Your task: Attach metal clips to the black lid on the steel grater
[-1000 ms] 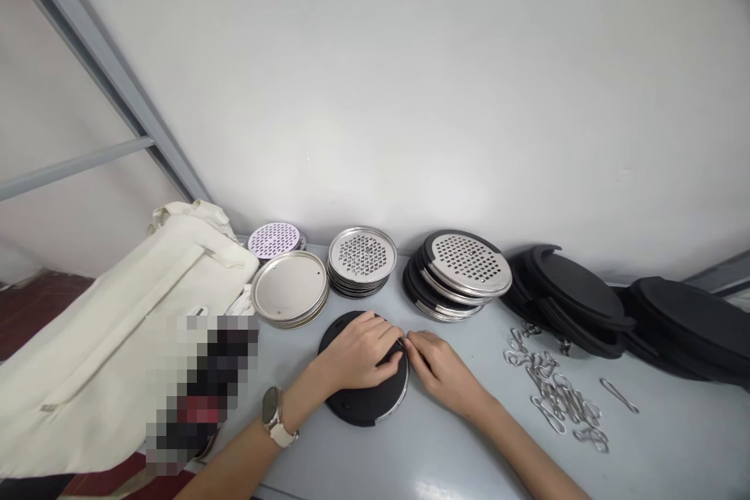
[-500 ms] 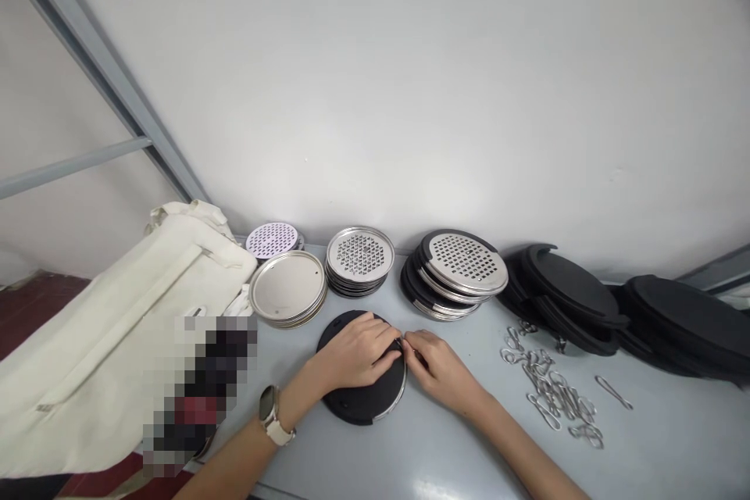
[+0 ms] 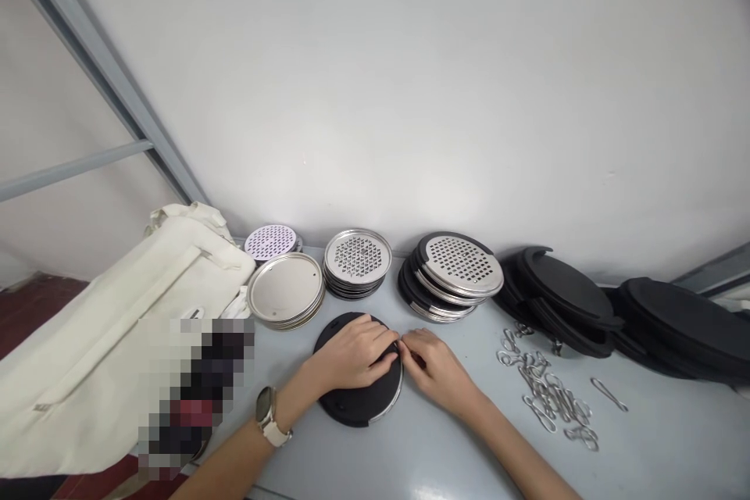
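A black round disc (image 3: 351,404) with a bright metal rim along its right side lies flat on the table in front of me. My left hand (image 3: 362,353) rests over it, fingers curled and pressed onto its upper right edge. At that same edge, my right hand (image 3: 437,369) pinches close to the left fingertips. A tiny piece shows between the two hands, too small to make out. To the right lie scattered bent-wire metal clips (image 3: 554,391), with a single clip (image 3: 609,394) apart from them.
Behind the disc stand a stack of plain metal discs (image 3: 285,291), a stack of perforated grater discs (image 3: 358,258) and a mixed black-and-metal stack (image 3: 460,266). Black round pieces (image 3: 571,289) are piled at right. A cream bag (image 3: 129,328) lies left, below the wall (image 3: 410,94).
Both hands stay at the disc's upper right edge, with hardly any finger movement. The whole view has shifted slightly.
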A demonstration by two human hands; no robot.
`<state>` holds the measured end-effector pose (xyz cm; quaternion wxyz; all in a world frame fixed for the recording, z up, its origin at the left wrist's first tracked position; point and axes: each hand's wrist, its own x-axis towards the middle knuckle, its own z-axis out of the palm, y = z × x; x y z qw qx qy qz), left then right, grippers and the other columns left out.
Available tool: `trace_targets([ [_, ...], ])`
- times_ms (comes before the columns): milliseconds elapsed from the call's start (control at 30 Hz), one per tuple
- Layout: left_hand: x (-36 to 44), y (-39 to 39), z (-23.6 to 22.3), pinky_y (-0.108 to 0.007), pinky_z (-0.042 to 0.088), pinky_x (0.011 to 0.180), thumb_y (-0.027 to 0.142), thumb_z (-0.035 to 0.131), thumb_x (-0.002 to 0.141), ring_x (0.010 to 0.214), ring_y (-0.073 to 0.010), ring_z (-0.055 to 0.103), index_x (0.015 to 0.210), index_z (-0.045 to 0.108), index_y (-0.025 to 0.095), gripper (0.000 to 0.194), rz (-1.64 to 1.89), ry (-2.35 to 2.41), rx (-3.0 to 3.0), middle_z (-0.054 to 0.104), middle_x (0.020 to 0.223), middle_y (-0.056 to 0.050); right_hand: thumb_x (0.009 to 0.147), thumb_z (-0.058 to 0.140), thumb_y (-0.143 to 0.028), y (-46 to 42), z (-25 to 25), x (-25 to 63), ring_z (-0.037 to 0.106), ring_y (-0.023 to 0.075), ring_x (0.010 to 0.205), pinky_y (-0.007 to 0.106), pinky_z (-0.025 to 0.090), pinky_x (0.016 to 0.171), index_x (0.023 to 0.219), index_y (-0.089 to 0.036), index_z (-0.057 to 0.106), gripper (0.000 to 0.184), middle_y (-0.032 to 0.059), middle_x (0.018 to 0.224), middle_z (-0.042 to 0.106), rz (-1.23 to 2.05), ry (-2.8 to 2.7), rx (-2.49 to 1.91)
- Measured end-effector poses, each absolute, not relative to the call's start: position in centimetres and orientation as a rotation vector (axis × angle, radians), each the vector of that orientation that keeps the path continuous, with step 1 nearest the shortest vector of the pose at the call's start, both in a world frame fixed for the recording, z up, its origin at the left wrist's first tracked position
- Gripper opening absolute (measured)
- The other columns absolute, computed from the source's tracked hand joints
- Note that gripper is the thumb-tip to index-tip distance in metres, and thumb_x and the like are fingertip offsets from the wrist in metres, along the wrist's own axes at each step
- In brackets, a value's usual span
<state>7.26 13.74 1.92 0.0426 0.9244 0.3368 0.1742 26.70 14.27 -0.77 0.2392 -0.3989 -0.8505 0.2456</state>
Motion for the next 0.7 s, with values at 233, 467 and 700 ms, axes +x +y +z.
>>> trace_targets([
  [233,7.31,13.81,1.93,-0.033,0.041,0.078,0.023,0.042,0.092,0.079,-0.0192,0.058,0.094,0.054,0.015,0.015,0.527,1.043,2.836,0.062,0.082,-0.005,0.089,0.044,-0.017,14.2,-0.74,26.42,0.046,0.0168,0.07,0.03,0.038,0.067,0.073,-0.02,0.042,0.016,0.0008,0.072,0.05,0.712,-2.157,-1.09],
  [467,7.29,13.84,2.06,-0.033,0.04,0.074,0.023,0.043,0.09,0.075,-0.0186,0.055,0.09,0.052,0.016,0.012,0.487,1.034,2.877,0.059,0.078,-0.004,0.087,0.049,-0.023,14.62,-0.97,26.48,0.048,0.0143,0.065,0.026,0.039,0.06,0.076,-0.018,0.054,0.013,-0.0008,0.068,0.05,0.985,-1.992,-1.137],
  [700,7.27,13.85,1.85,-0.032,0.04,0.075,0.024,0.045,0.089,0.074,-0.0177,0.055,0.087,0.051,0.016,0.01,0.559,1.051,2.845,0.058,0.077,-0.004,0.082,0.054,-0.028,14.85,-1.53,26.24,0.045,0.0123,0.06,0.025,0.038,0.057,0.075,-0.016,0.059,0.016,-0.0023,0.064,0.048,1.027,-1.879,-1.197],
])
